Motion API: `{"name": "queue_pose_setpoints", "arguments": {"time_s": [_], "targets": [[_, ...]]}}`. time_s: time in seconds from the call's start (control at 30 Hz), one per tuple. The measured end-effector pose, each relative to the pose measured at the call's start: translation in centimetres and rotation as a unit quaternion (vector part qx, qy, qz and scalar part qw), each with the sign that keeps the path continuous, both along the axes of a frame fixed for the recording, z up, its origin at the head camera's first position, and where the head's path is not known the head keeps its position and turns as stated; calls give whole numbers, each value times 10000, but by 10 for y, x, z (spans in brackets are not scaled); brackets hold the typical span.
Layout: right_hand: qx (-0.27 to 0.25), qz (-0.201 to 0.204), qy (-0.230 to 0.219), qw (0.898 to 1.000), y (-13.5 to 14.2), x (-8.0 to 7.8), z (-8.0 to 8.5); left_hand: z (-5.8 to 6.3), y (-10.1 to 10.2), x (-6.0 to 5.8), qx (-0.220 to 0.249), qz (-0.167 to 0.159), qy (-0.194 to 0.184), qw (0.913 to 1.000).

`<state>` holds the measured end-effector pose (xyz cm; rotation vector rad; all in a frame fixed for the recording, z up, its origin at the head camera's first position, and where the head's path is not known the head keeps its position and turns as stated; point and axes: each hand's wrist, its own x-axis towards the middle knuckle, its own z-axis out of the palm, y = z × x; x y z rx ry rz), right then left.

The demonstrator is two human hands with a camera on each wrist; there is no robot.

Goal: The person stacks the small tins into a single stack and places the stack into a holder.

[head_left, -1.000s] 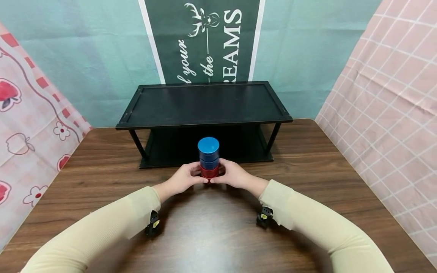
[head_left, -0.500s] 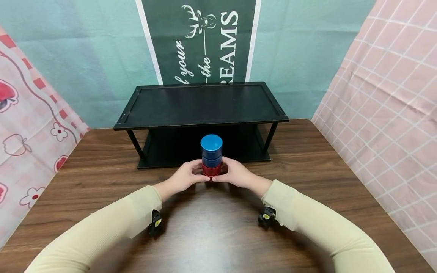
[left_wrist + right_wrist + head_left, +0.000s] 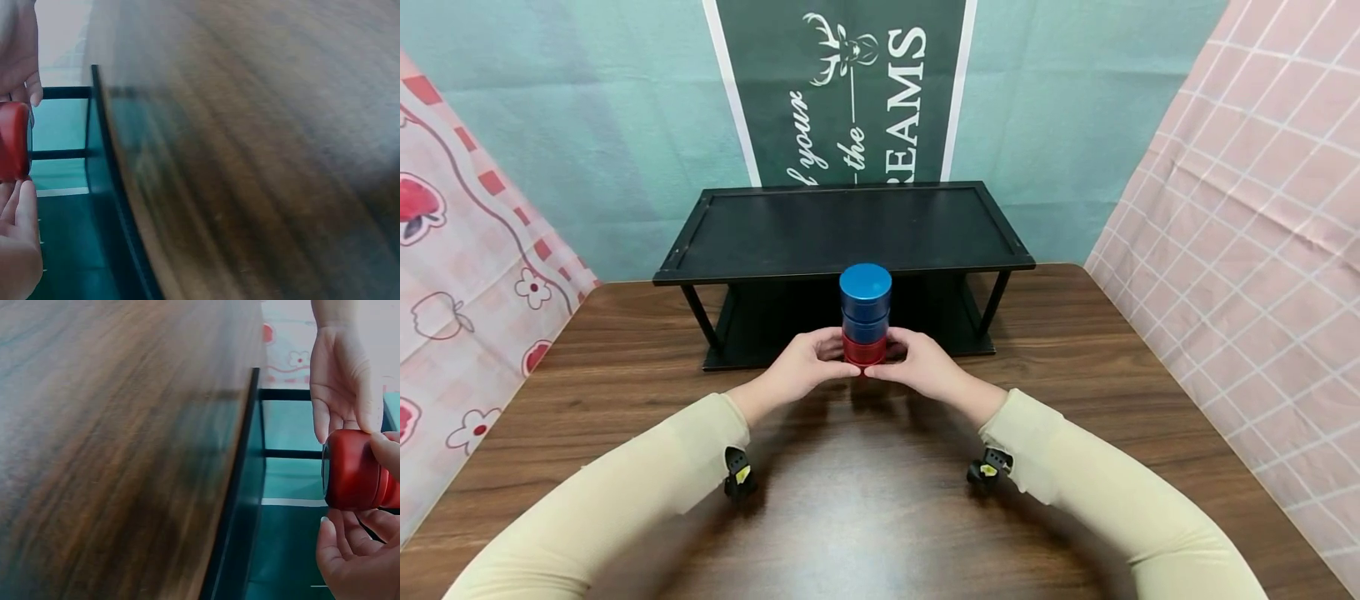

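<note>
My left hand and right hand together hold a shiny red round canister from both sides, thumbs near its front and fingers reaching behind. On top of it, upright, stands a blue canister with a flat lid. Both hands are raised off the table, in front of the black shelf. The blue lid overlaps the front edge of the shelf's top board in the head view. In the right wrist view, the red canister shows a rounded lower edge; the left wrist view cuts part of it off.
The two-level shelf stands at the back of the brown wooden table. Behind it hangs a teal cloth with a dark green printed panel. Patterned pink cloths flank the left and right sides.
Both hands have lifted the red and blue canisters upward together and slightly toward the shelf in the last half second. The hold looks the same.
</note>
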<state>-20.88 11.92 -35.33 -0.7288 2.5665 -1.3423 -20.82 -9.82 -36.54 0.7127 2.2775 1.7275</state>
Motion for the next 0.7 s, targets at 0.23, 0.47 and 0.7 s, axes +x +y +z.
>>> {"name": "queue_pose_setpoints", "arguments": {"time_s": [0.23,0.47,0.7], "targets": [[-303,-198,213,9991,-1,1,18,24,0,-2,-20,47,217,9998],[-485,-316,238,9980,0,-1,39,47,1,-7,-15,103,301,9995],[-561,-319,412,9971,2,-5,60,70,2,-13,123,54,307,9994]]}}
